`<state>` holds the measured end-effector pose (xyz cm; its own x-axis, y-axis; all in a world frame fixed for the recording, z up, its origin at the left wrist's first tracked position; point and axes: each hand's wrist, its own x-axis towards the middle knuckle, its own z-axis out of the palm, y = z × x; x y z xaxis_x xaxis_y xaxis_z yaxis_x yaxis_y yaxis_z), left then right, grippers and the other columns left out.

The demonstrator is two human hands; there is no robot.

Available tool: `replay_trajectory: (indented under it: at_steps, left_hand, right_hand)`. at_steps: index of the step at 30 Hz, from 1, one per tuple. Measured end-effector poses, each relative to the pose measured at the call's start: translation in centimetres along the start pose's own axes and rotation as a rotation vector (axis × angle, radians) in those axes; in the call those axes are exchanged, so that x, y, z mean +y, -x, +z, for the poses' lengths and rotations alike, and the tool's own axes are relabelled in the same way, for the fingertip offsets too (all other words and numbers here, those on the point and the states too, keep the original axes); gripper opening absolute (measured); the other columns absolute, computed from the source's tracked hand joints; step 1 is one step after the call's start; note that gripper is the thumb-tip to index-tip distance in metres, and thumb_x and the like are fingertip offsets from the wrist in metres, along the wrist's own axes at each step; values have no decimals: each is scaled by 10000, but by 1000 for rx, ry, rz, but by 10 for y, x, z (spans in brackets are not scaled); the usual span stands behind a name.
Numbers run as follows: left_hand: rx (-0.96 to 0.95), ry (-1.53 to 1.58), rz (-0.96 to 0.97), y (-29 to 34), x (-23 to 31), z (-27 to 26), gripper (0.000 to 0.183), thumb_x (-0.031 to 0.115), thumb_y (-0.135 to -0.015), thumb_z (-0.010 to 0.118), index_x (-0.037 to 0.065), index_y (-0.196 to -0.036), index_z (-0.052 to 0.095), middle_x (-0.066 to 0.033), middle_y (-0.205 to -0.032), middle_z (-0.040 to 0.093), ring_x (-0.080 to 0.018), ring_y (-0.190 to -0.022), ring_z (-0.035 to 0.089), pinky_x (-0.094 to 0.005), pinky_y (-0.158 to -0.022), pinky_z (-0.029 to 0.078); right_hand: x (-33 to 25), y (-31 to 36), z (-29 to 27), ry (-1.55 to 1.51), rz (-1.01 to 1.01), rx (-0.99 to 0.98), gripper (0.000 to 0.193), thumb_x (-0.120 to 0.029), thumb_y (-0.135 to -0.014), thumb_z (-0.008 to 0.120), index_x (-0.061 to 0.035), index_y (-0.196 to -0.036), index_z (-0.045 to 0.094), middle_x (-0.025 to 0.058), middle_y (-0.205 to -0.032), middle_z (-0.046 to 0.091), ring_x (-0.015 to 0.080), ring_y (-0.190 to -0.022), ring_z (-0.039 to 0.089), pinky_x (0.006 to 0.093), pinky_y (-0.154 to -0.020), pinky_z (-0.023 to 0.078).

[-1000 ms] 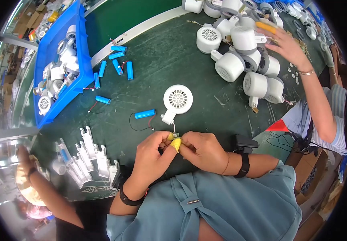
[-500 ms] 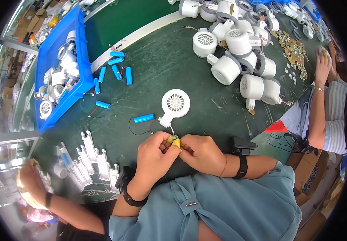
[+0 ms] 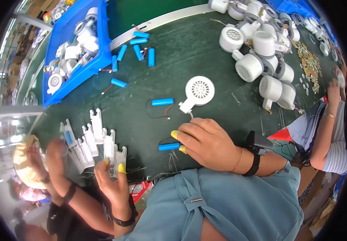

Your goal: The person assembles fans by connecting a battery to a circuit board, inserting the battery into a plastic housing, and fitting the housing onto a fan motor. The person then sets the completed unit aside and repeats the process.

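Observation:
My left hand (image 3: 113, 184) is open, its yellow-capped thumb and index finger spread beside the lower end of a white plastic handle part (image 3: 109, 146). Palm down on the right, my right hand (image 3: 209, 142) has its fingers curled at the end of a blue cylindrical battery (image 3: 168, 147); a dark wire loops above the cell. Just beyond that hand, a round white grille housing (image 3: 200, 90) with a short stem lies face up, and its pale wire runs under my fingers. A second blue battery (image 3: 162, 102) with thin leads rests left of the housing.
More white handle parts (image 3: 86, 146) lie at left. Several blue batteries (image 3: 151, 57) are scattered near a blue bin (image 3: 106, 52) of white housings. A pile of white housings (image 3: 263, 43) fills the far right, beside small brown parts (image 3: 308, 62). Co-workers' arms (image 3: 63, 176) flank me.
My hands have parted from the wire connector. The left has swung down-left to the white handle parts; the right has stayed near, and a blue battery now shows at its fingertips. The view has shifted.

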<state>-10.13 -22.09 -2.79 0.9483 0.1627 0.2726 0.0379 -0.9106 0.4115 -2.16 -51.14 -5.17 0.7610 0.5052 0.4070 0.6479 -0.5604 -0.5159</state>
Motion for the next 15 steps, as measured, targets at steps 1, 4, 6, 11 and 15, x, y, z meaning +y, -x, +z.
replay_trajectory:
  at_steps: [1,4,6,11,15]
  left_hand:
    - [19,-60,-2,11,-9,-1,426,85,-813,751,-42,-1167,552,-169,-1046,573,-305,-909,571,-388,-815,481]
    - [50,-159,-59,42,-35,4,524,104,-770,789,-46,-1194,520,-190,-1076,556,-347,-971,547,-422,-873,460]
    - [35,-167,-54,49,-38,8,530,88,-762,787,-45,-1197,517,-197,-1108,559,-371,-1008,545,-438,-906,450]
    - [12,-43,71,50,-28,19,553,38,-733,801,-52,-1198,516,-204,-1112,590,-375,-984,568,-442,-891,462]
    - [-72,177,137,32,-3,38,614,40,-696,833,-37,-1215,514,-174,-1064,629,-351,-968,583,-414,-870,476]
  right_hand:
    - [-6,-6,-1,-32,14,-94,398,-173,-747,751,-62,-1112,638,43,-1060,612,245,-1075,538,393,-914,433]
    - [-9,-8,8,-21,-20,-167,411,-159,-730,752,-58,-1112,641,47,-1051,614,247,-1053,547,402,-911,432]
    - [-5,-6,14,-16,-48,-153,367,-124,-733,736,-48,-1081,648,52,-1030,618,250,-1022,556,409,-897,434]
    - [-4,-10,12,-10,-88,-124,276,-45,-721,719,-38,-988,651,55,-974,614,260,-944,577,410,-865,442]
    - [-9,-15,5,-150,-126,-35,269,-28,-714,724,-52,-971,648,50,-949,611,250,-906,594,420,-863,454]
